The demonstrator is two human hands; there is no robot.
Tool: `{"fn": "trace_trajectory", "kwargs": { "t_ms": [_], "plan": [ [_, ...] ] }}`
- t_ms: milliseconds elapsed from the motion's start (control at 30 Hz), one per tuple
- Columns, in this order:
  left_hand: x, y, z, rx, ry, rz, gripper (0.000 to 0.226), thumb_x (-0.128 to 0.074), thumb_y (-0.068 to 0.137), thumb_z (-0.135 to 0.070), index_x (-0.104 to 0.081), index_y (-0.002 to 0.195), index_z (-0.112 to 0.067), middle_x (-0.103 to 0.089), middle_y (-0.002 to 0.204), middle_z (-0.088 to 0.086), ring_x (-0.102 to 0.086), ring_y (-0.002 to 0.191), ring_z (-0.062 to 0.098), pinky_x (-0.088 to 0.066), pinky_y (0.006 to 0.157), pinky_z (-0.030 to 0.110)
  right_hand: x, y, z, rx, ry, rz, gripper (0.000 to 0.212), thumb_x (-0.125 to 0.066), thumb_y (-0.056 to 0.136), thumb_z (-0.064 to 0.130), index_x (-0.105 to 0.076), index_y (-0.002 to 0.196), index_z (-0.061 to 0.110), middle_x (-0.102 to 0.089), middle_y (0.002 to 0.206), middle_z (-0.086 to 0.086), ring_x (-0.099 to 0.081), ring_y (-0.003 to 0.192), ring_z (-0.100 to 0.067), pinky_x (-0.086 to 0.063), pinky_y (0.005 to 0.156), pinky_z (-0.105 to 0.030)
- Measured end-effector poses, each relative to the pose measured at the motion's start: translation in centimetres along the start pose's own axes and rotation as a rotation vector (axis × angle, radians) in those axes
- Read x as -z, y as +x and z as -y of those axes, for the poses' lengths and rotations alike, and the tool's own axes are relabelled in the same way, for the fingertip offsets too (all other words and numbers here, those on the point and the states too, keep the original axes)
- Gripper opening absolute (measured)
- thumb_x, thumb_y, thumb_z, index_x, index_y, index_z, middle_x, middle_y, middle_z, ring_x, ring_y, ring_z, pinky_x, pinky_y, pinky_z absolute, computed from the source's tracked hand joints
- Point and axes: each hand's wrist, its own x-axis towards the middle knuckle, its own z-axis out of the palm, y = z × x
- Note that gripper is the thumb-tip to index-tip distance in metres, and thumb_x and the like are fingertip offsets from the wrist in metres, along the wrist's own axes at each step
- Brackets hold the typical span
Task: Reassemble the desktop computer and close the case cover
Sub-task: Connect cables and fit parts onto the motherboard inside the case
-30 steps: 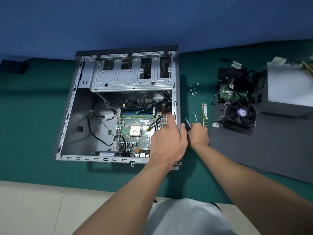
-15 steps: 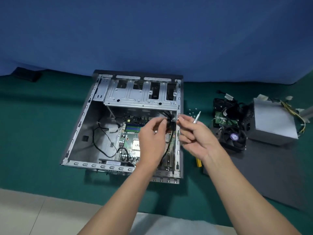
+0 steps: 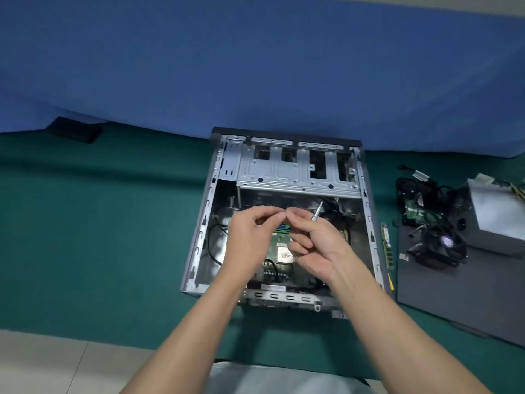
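Two sets of fingertips (image 3: pixel 280 216) meet, or nearly meet, above the open computer case (image 3: pixel 203 223), which lies on its side mid-table with its cover off. The left grip (image 3: pixel 250 237) is pinched, thumb against forefinger; whether a screw sits in that pinch is too small to tell. The right grip (image 3: pixel 315 245) is curled around a screwdriver (image 3: pixel 317 212), whose silver shaft pokes up and away past the knuckles.

Trouble most likely starts there. Anything tiny passed between the fingertips hangs straight over the motherboard (image 3: pixel 277 270). A slip would probably drop it among the connectors and black cables, where it would be hard to find and could short the board later. The shaft tip could also scrape the board or catch a cable when that hand goes down. Further back, the drive cage (image 3: pixel 284 173) overhangs the board's far edge and will probably cramp tool access.

Nearest, a strip of pale floor (image 3: pixel 42 362) shows below the table (image 3: pixel 99 223), which wears a dark green cloth. Right of the case lies a memory stick (image 3: pixel 387 245). Beyond it is the grey case cover (image 3: pixel 454 302), with a cooler fan (image 3: pixel 443 244) on it and a power supply (image 3: pixel 500 220) at its far edge, none of them fitted yet. A small black object (image 3: pixel 74 132) sits at the table's far left. Behind everything hangs a blue backdrop (image 3: pixel 255 66).
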Motion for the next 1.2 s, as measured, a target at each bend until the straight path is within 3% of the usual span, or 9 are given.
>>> {"fn": "trace_trajectory", "kwargs": {
  "t_ms": [267,367,433,533,600,733,833,1033,1200],
  "plan": [
    [3.8,1.0,3.5,0.128,0.045,-0.072,0.019,-0.075,0.082,-0.010,-0.073,0.076,-0.028,-0.073,0.074,-0.005,-0.069,0.076,0.016,-0.058,0.075,0.038,-2.0,2.9,-2.9,-0.009,-0.325,-0.158,0.017,-0.072,0.080,0.004,-0.064,0.095,0.001,-0.066,0.065,-0.003,-0.029,0.039,-0.006,-0.024,0.033,-0.020],
    [4.2,1.3,4.5,0.213,0.076,-0.074,0.022,-0.078,0.079,-0.010,-0.073,0.072,-0.031,-0.073,0.072,-0.007,-0.069,0.072,0.011,-0.057,0.071,0.028,-1.5,3.9,-2.7,-0.014,-0.574,-0.216,0.011,-0.073,0.082,0.012,-0.067,0.090,0.006,-0.069,0.072,-0.004,-0.036,0.041,-0.008,-0.028,0.035,-0.020],
    [4.5,1.7,5.2,0.303,0.185,-0.019,0.023,-0.079,0.079,-0.013,-0.071,0.068,-0.032,-0.072,0.069,-0.009,-0.069,0.070,0.010,-0.055,0.066,0.021,-0.6,4.8,-2.3,0.027,-0.909,-0.238,0.007,-0.072,0.084,0.019,-0.069,0.085,0.013,-0.071,0.080,-0.001,-0.050,0.048,-0.008,-0.036,0.041,-0.020],
    [4.6,2.5,6.3,0.410,0.480,0.172,0.024,-0.077,0.080,-0.016,-0.068,0.064,-0.031,-0.071,0.070,-0.010,-0.067,0.067,0.005,-0.048,0.054,0.010,0.7,6.0,-2.2,-0.043,-1.359,-0.046,0.007,-0.070,0.086,0.026,-0.067,0.087,0.020,-0.068,0.080,0.003,-0.058,0.055,-0.004,-0.043,0.048,-0.019],
    [4.3,2.8,6.9,0.450,0.600,0.306,0.019,-0.075,0.083,-0.014,-0.071,0.068,-0.025,-0.072,0.076,-0.007,-0.064,0.069,0.000,-0.047,0.063,0.011,1.4,6.6,-2.7,-0.113,-1.487,0.074,0.006,-0.070,0.085,0.029,-0.068,0.086,0.024,-0.068,0.084,0.005,-0.062,0.067,-0.006,-0.043,0.054,-0.021],
    [3.1,3.5,8.3,0.485,0.763,0.520,0.017,-0.069,0.085,-0.005,-0.070,0.073,-0.017,-0.066,0.073,-0.008,-0.062,0.070,0.002,-0.054,0.084,0.027,2.8,7.5,-3.1,-0.160,-1.492,0.139,0.007,-0.070,0.085,0.017,-0.070,0.081,0.022,-0.069,0.086,0.007,-0.067,0.078,-0.010,-0.052,0.064,-0.024],
    [2.4,4.3,9.4,0.505,0.845,0.656,0.025,-0.068,0.084,0.000,-0.068,0.068,-0.019,-0.070,0.082,-0.002,-0.067,0.080,0.012,-0.055,0.088,0.037,3.8,7.9,-3.0,-0.187,-1.462,0.136,0.019,-0.066,0.086,0.004,-0.068,0.080,0.021,-0.068,0.087,0.005,-0.067,0.082,-0.010,-0.055,0.073,-0.027],
    [2.4,4.3,11.7,0.492,0.985,0.837,0.028,-0.068,0.084,-0.003,-0.068,0.064,-0.024,-0.068,0.072,-0.012,-0.063,0.074,0.005,-0.054,0.081,0.035,4.9,7.7,-3.2,-0.209,-1.339,0.075,0.008,-0.067,0.087,0.010,-0.064,0.083,0.017,-0.066,0.087,-0.004,-0.067,0.068,-0.018,-0.057,0.053,-0.029],
    [2.6,4.1,12.8,0.475,1.055,0.784,0.021,-0.072,0.081,-0.011,-0.070,0.067,-0.026,-0.066,0.076,-0.012,-0.062,0.078,0.009,-0.047,0.071,0.029,5.3,7.5,-3.4,-0.238,-1.287,0.048,0.006,-0.069,0.087,0.013,-0.063,0.084,0.014,-0.064,0.087,-0.008,-0.061,0.063,-0.018,-0.060,0.060,-0.039]
  ]
}}
